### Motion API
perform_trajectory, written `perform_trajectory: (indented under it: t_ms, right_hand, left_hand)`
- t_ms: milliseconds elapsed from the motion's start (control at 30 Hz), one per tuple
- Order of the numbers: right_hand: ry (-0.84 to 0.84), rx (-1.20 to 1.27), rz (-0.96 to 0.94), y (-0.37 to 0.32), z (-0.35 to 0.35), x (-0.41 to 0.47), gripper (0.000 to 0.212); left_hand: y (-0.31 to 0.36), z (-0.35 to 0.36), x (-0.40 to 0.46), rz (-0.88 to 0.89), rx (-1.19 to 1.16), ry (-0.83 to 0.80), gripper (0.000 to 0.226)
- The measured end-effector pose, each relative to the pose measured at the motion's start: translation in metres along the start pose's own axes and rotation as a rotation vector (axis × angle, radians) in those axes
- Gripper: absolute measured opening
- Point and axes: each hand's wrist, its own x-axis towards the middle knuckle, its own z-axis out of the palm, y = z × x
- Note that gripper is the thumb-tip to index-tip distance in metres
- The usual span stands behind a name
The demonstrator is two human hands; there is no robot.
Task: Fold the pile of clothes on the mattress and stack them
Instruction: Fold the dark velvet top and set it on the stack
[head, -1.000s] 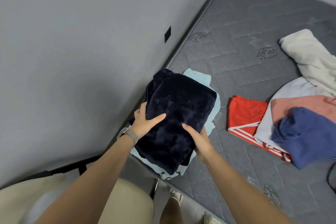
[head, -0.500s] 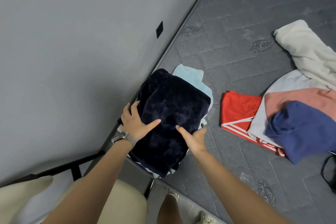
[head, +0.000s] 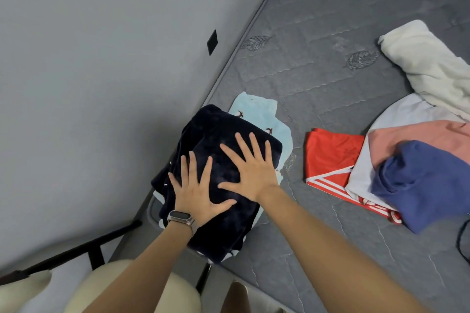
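1. Under both palms lies the folded dark navy plush garment [head: 223,160], on top of the stack at the near corner of the grey quilted mattress [head: 330,20]. The left hand [head: 198,190] and the right hand [head: 250,173] lie flat on it with fingers spread and straight, gripping nothing.
2. To do this step well, I judge the pressure should go straight down and spread outward from the palms, so trapped air leaves and the plush does not slide off.
3. Beneath the hands, the light blue printed cloth [head: 264,114] shows past the far and right edges; keeping the navy piece square over it should steady the stack, which sits close to the mattress corner.
4. Right of the right hand, apart from the stack, lies the red garment with white stripes [head: 328,157], partly under a white cloth [head: 361,175].
5. Farther right sit the pink garment [head: 417,134] and the blue garment [head: 422,185], with the cream cloth [head: 432,63] beyond; all look unfolded, so much folding remains.
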Motion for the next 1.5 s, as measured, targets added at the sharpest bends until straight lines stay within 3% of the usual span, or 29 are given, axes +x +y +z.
perform_trajectory:
  t_ms: [567,800,933,1067,1133,1233,1300,1367,1500]
  right_hand:
    - [0.053,0.009,-0.029,0.027,0.092,0.049,0.090]
    - [-0.130,0.023,0.014,0.019,0.043,0.033,0.089]
    - [-0.071,0.125,0.033,0.020,0.015,0.000,0.075]
    - [0.000,0.264,0.224,0.053,0.015,-0.066,0.067]
    - [0.006,0.324,0.338,0.084,0.021,-0.107,0.070]
    - [-0.030,0.362,0.490,0.141,0.037,-0.173,0.091]
    - [-0.038,0.422,0.611,0.180,0.046,-0.217,0.079]
    - [-0.039,0.510,0.738,0.217,0.052,-0.262,0.060]
    - [-0.022,0.608,0.976,0.291,0.058,-0.341,0.055]
  left_hand:
    - [-0.025,0.080,0.051,-0.008,-0.011,-0.025,0.118]
    - [-0.015,0.045,0.037,-0.001,0.013,-0.070,0.119]
    - [-0.010,0.017,0.022,-0.002,0.069,-0.070,0.112]
    - [0.015,-0.012,0.003,0.007,-0.026,0.020,0.087]
    - [0.037,-0.021,-0.006,0.082,-0.047,0.106,0.076]
    - [0.083,-0.023,-0.017,0.236,-0.100,0.224,0.063]
    - [0.125,-0.016,-0.026,0.335,-0.160,0.238,0.052]
    - [0.173,-0.002,-0.037,0.342,-0.212,0.140,0.042]
    - [0.265,0.041,-0.054,0.301,-0.151,-0.171,0.050]
